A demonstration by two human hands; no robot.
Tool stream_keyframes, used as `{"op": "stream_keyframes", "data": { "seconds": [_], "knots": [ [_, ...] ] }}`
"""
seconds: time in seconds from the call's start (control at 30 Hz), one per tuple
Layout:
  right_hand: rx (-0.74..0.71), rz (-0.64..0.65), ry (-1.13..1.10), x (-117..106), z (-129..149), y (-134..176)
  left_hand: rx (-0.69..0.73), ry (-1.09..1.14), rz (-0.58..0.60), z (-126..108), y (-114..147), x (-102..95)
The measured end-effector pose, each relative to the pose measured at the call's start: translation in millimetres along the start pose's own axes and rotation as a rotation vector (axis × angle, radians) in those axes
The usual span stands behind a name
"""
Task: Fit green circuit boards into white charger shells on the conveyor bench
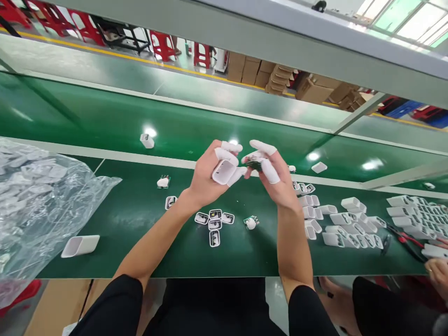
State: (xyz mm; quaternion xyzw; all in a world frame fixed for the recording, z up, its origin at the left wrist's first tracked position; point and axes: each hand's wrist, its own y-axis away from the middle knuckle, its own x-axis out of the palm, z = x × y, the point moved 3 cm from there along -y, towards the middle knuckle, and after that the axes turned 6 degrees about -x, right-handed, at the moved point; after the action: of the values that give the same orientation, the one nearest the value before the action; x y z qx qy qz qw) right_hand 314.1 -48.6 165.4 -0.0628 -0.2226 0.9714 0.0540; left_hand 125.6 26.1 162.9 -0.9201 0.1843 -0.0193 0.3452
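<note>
My left hand [213, 170], with white finger cots on its fingertips, is closed around a white plastic housing [224, 172] whose open end faces me. Close beside it, my right hand [271, 170], also in finger cots, pinches a small circuit board [254, 163] with a white part on it. The board and the housing are apart. Below the hands, several filled white housings [214, 225] stand grouped on the green table. Another circuit board with a white dome [251, 223] lies to their right, and a similar board [163, 182] lies farther left.
A clear plastic bag [101, 196] of white parts covers the left side, with a lone housing [81, 246] near it. Rows of housings [345, 228] stand on the right. Beyond them are red-handled pliers [408, 238] and another person's hand [437, 273]. A shelf beam [224, 109] runs behind.
</note>
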Motion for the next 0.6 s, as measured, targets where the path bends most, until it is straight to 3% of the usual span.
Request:
{"op": "stream_keyframes", "data": {
  "seconds": [0.1,0.2,0.47,0.53,0.6],
  "knots": [
    [0.044,-0.040,0.007,13.4,5.0,3.6,-0.002,0.021,0.016,-1.0,4.5,3.6],
    [0.000,-0.107,0.121,16.4,12.5,7.2,-0.127,0.122,-0.045,-0.3,8.5,2.8],
    [-0.302,0.034,0.413,16.7,26.7,12.4,-0.832,0.667,-0.067,4.0,17.4,3.6],
    [-0.362,-0.028,0.470,15.9,29.1,11.7,-0.888,0.716,-0.078,-2.9,17.9,6.3],
    [-0.484,-0.136,0.503,13.1,37.2,12.7,-0.801,0.693,-0.067,-9.0,16.6,8.3]
  ]
}}
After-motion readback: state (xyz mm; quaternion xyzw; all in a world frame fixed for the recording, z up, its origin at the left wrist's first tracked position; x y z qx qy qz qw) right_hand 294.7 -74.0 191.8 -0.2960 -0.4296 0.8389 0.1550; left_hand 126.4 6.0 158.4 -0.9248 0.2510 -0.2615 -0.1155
